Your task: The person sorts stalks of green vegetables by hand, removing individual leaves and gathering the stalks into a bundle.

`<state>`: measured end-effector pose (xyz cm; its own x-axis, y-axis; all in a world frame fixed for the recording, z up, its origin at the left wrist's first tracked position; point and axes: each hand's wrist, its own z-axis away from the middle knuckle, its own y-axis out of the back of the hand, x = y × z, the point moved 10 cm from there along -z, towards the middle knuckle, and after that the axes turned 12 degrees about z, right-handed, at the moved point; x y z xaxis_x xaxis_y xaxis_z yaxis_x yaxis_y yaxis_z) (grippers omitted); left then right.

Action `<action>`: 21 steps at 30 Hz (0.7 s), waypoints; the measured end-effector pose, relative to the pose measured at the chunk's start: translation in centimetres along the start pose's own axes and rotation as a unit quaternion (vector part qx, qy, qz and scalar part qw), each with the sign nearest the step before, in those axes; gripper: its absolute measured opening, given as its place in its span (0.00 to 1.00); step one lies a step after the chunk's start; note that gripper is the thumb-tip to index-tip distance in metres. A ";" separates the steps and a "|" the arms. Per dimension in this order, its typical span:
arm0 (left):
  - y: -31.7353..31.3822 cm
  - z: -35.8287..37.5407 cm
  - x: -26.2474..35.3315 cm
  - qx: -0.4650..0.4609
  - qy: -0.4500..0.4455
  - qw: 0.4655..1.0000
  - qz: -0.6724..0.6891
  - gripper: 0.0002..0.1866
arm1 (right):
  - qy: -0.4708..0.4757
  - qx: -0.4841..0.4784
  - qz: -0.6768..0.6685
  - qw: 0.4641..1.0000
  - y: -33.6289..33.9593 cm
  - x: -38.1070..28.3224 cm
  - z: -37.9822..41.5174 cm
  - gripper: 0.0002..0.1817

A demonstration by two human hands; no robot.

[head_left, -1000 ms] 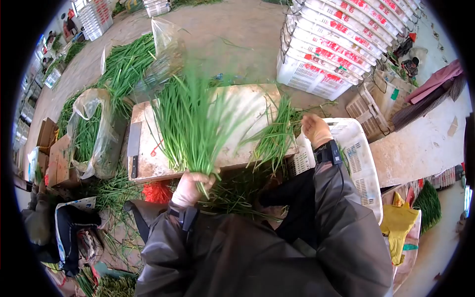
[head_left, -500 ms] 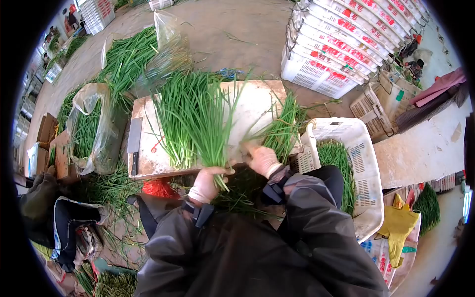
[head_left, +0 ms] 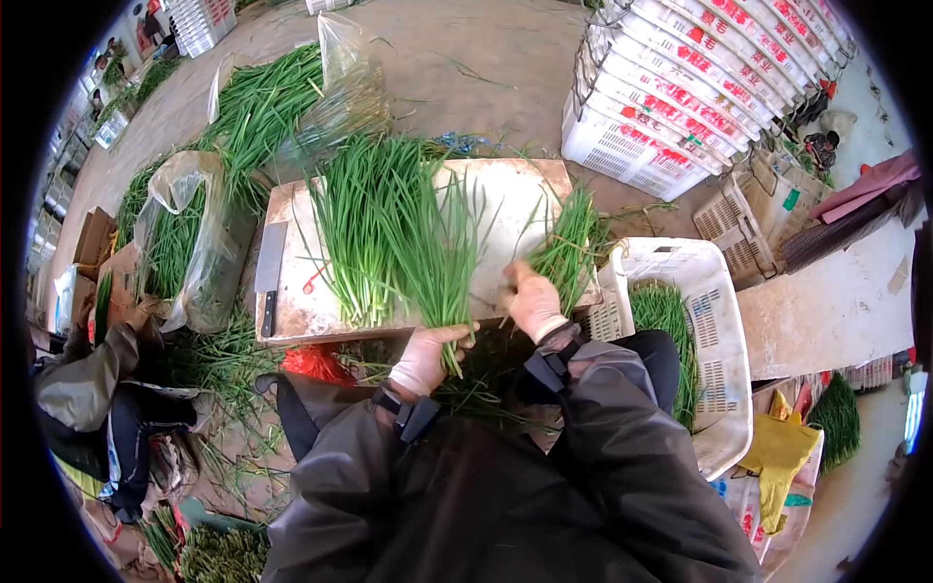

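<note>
My gloved left hand (head_left: 428, 358) is closed round the lower stems of a bunch of long green stalks (head_left: 447, 277), at the front edge of the board (head_left: 496, 209). The leafy tops spread upward over the board. Beside them, to the left, lies a larger heap of stalks (head_left: 360, 233). My gloved right hand (head_left: 534, 301) is closed at the board's right part, close to a smaller pile of stalks (head_left: 571, 243); its fingertips pinch something too small to name. A knife (head_left: 270, 277) lies along the board's left edge.
On the right stands a white basket (head_left: 734, 360) with greens in it. Stacked white crates (head_left: 641, 146) rise behind. Bagged greens (head_left: 175, 233) stand at the left, near a co-worker's sleeve (head_left: 87, 384). Red twine (head_left: 316, 363) lies below the board.
My right hand has moved a little up and right, towards the small pile. My left hand, still round the bunch, has shifted slightly right. The co-worker at the left has leaned into view.
</note>
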<state>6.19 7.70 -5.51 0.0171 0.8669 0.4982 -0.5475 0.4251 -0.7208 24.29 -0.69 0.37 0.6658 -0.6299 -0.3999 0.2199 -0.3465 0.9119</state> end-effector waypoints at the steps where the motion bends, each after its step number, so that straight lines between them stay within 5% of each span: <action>1: 0.2 -0.2 -0.2 0.007 -0.007 1.000 -0.012 0.09 | -0.016 0.026 -0.028 0.999 1.9 0.1 -0.4 0.18; 5: 1.7 -1.0 -1.9 0.047 -0.001 0.998 -0.035 0.05 | -0.041 0.163 -0.193 0.967 10.3 -0.2 -0.3 0.22; 8: 2.6 -1.7 -3.7 0.072 0.027 0.996 -0.038 0.05 | 0.000 0.243 -0.171 0.955 13.7 -2.0 1.6 0.25; 11: 2.3 -2.0 -5.2 0.062 0.042 0.997 -0.034 0.06 | -0.023 0.089 -0.253 0.963 8.0 -2.0 2.8 0.27; 16: 0.9 -0.8 -5.7 0.034 0.063 0.997 0.011 0.08 | -0.012 0.033 -0.201 0.979 2.1 -3.5 7.2 0.25; 21: 1.3 -2.1 -7.7 -0.023 0.102 0.985 0.137 0.13 | -0.038 -0.041 -0.288 0.956 0.2 -5.1 8.8 0.28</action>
<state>7.12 2.16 -11.32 0.0434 0.9830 0.1786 -0.5171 0.1751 -0.8378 14.64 -3.64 1.75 0.3648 -0.4005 -0.8405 0.5924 -0.5966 0.5414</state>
